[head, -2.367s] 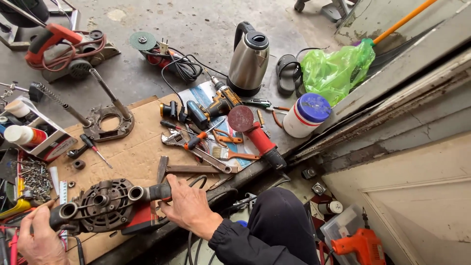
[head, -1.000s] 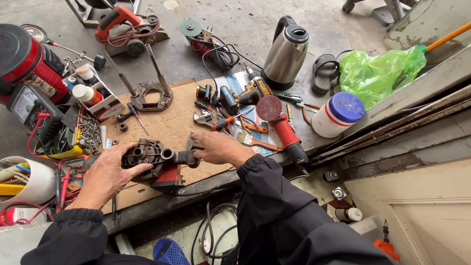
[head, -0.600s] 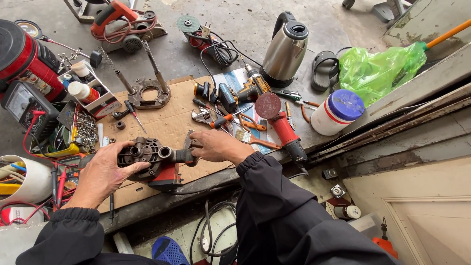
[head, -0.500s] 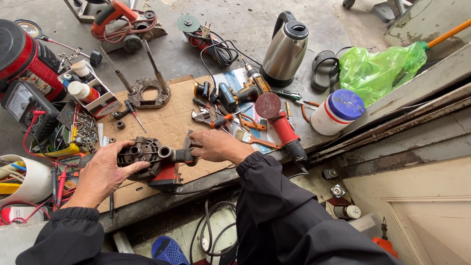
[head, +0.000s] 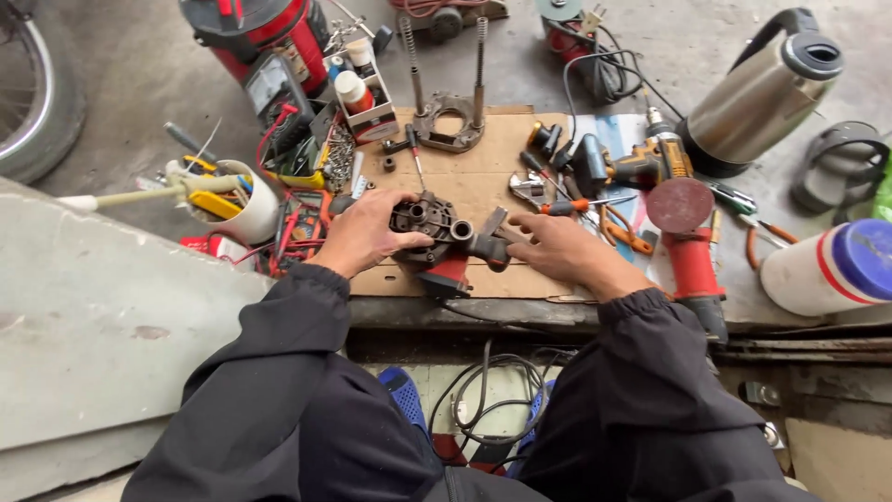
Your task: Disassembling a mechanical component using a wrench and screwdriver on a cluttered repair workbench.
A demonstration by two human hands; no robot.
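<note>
My left hand [head: 367, 232] now wraps the round end of the dark metal tool housing [head: 437, 228], fingers curled over its top in a closed grip, where a moment ago it only cupped the side. My right hand [head: 557, 249] has settled too: its fingertips press on the stubby handle end of the housing, with nothing else held, so that grip is closed on the same part from the other side. The housing lies on the cardboard sheet [head: 483, 172] that covers the surface, over a red piece [head: 448, 274] near the front edge. My view has swung square onto the work since a second ago, so the kettle [head: 757, 93] now sits far to my right and the red sander [head: 688, 237] lies just beside my right wrist. I judge that with both hands bracing it, the housing is steadied for work on its bored openings. The router base with two posts [head: 448, 121] stands beyond, untouched.
</note>
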